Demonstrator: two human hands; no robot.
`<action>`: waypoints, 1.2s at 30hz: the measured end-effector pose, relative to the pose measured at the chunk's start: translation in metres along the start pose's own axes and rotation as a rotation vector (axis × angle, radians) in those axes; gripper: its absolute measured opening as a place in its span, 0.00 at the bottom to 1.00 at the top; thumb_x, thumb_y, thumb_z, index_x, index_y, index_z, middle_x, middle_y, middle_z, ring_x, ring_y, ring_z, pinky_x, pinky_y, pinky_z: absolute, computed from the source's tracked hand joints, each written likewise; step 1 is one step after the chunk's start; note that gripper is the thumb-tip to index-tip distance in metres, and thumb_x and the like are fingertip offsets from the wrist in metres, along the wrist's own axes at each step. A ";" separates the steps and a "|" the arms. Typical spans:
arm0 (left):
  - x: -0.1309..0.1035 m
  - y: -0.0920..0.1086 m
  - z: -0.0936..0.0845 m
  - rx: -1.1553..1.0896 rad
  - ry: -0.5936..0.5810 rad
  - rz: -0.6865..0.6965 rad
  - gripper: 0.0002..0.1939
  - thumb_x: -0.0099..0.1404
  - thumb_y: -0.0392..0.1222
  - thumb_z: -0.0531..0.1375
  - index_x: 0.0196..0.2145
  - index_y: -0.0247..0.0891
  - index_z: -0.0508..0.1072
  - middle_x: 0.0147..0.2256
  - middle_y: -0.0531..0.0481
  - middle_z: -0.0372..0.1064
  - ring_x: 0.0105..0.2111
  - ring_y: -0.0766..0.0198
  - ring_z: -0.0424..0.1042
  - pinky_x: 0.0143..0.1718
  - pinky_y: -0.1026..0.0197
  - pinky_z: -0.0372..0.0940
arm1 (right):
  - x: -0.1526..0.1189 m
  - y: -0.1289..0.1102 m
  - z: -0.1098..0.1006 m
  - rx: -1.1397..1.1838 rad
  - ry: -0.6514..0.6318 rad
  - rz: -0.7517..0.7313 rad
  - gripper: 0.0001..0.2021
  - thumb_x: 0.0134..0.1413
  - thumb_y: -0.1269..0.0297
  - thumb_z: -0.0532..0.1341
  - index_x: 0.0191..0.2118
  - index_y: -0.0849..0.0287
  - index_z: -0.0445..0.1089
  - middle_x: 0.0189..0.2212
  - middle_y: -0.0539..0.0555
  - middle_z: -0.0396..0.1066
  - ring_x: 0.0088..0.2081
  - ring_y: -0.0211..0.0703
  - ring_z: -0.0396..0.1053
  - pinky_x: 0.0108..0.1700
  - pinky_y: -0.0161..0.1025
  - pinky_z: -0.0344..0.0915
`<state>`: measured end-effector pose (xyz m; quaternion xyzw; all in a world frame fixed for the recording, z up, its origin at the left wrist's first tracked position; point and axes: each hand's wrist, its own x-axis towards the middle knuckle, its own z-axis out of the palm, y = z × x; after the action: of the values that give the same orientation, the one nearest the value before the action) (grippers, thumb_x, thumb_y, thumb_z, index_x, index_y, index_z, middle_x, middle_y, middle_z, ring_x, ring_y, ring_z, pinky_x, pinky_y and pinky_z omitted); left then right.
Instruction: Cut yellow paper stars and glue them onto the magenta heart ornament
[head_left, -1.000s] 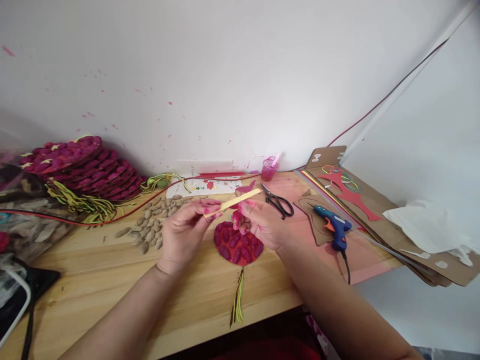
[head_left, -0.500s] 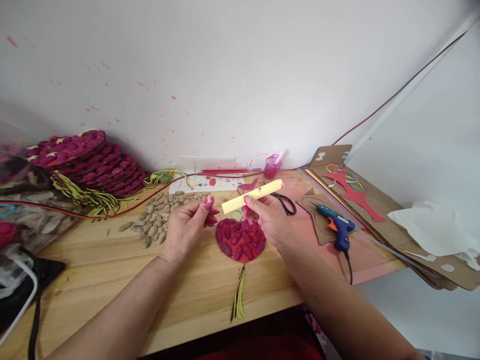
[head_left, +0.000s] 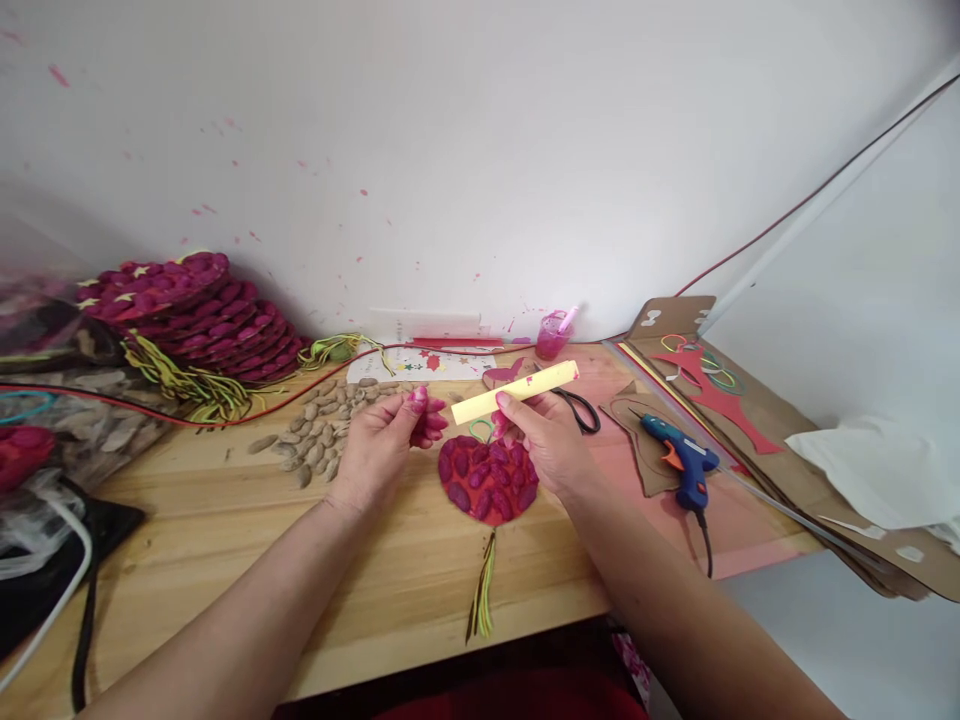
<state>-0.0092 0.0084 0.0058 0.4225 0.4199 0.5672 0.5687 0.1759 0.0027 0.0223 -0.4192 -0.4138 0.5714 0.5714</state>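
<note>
On the wooden table [head_left: 195,560], a stack of magenta discs [head_left: 214,320] is standing well left of the tasselled disc [head_left: 487,483], and a blue glue gun [head_left: 684,458] is lying to its right. Left of that disc the left hand [head_left: 382,435] is half-curling, its fingertip contact unclear; at the disc's right edge the right hand [head_left: 546,440] is pinching 1 yellow strip [head_left: 529,388]. Just beyond the disc, the strip's long axis is running crosswise, left end pointing at the left hand, right end tilting up and partly hiding the scissors [head_left: 596,416].
</note>
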 end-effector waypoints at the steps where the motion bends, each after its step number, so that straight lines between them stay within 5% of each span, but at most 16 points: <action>1: 0.000 0.000 0.000 -0.010 -0.019 -0.004 0.19 0.57 0.55 0.67 0.33 0.32 0.80 0.25 0.47 0.75 0.24 0.68 0.70 0.25 0.68 0.65 | 0.000 0.000 0.000 -0.002 0.001 -0.001 0.14 0.43 0.57 0.73 0.30 0.62 0.73 0.20 0.48 0.71 0.21 0.32 0.66 0.21 0.30 0.58; 4: -0.001 0.000 0.000 -0.019 -0.046 -0.013 0.18 0.56 0.52 0.68 0.37 0.33 0.80 0.28 0.47 0.77 0.25 0.68 0.72 0.28 0.67 0.67 | 0.000 -0.001 0.000 0.001 0.004 -0.011 0.14 0.42 0.57 0.73 0.29 0.62 0.74 0.20 0.48 0.71 0.21 0.32 0.65 0.22 0.31 0.59; 9: -0.004 0.004 0.003 -0.007 -0.014 -0.047 0.16 0.52 0.50 0.71 0.28 0.32 0.78 0.24 0.48 0.75 0.23 0.70 0.70 0.25 0.70 0.65 | 0.000 -0.001 0.001 -0.003 0.018 -0.027 0.14 0.42 0.57 0.73 0.29 0.61 0.73 0.20 0.47 0.70 0.21 0.32 0.66 0.22 0.31 0.59; 14: -0.005 0.004 0.007 -0.138 -0.091 -0.101 0.18 0.48 0.44 0.74 0.37 0.37 0.79 0.31 0.51 0.77 0.26 0.69 0.73 0.30 0.66 0.70 | 0.001 0.005 0.000 -0.050 -0.001 -0.067 0.12 0.46 0.58 0.72 0.30 0.61 0.73 0.21 0.48 0.71 0.21 0.32 0.67 0.23 0.31 0.59; 24: -0.006 0.002 0.008 -0.007 -0.025 0.128 0.10 0.52 0.41 0.72 0.32 0.37 0.80 0.30 0.52 0.77 0.26 0.71 0.72 0.31 0.67 0.70 | -0.004 0.009 0.004 -0.049 -0.131 0.026 0.12 0.46 0.57 0.72 0.33 0.59 0.75 0.24 0.49 0.73 0.25 0.34 0.69 0.23 0.30 0.60; 29: -0.011 -0.004 0.010 0.096 -0.059 0.253 0.07 0.55 0.38 0.70 0.33 0.38 0.80 0.35 0.49 0.79 0.35 0.66 0.75 0.41 0.64 0.71 | -0.004 0.011 0.007 -0.041 -0.149 0.047 0.12 0.46 0.57 0.72 0.31 0.61 0.78 0.21 0.49 0.71 0.22 0.32 0.65 0.22 0.31 0.57; 33: -0.012 -0.006 0.011 0.051 -0.132 0.197 0.18 0.55 0.37 0.69 0.45 0.40 0.78 0.37 0.51 0.78 0.36 0.67 0.75 0.41 0.64 0.70 | -0.004 0.011 0.007 -0.020 -0.097 -0.040 0.09 0.44 0.59 0.72 0.28 0.59 0.78 0.20 0.48 0.71 0.21 0.32 0.63 0.22 0.31 0.57; 36: -0.012 -0.004 0.010 0.008 -0.187 0.104 0.18 0.53 0.38 0.71 0.43 0.39 0.78 0.35 0.51 0.78 0.34 0.67 0.74 0.39 0.65 0.70 | -0.005 0.010 0.008 -0.002 -0.083 -0.125 0.06 0.44 0.62 0.73 0.28 0.57 0.78 0.23 0.48 0.74 0.25 0.34 0.68 0.29 0.34 0.65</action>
<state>0.0018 -0.0036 0.0049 0.4970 0.3450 0.5524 0.5734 0.1649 -0.0025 0.0156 -0.3690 -0.4633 0.5511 0.5877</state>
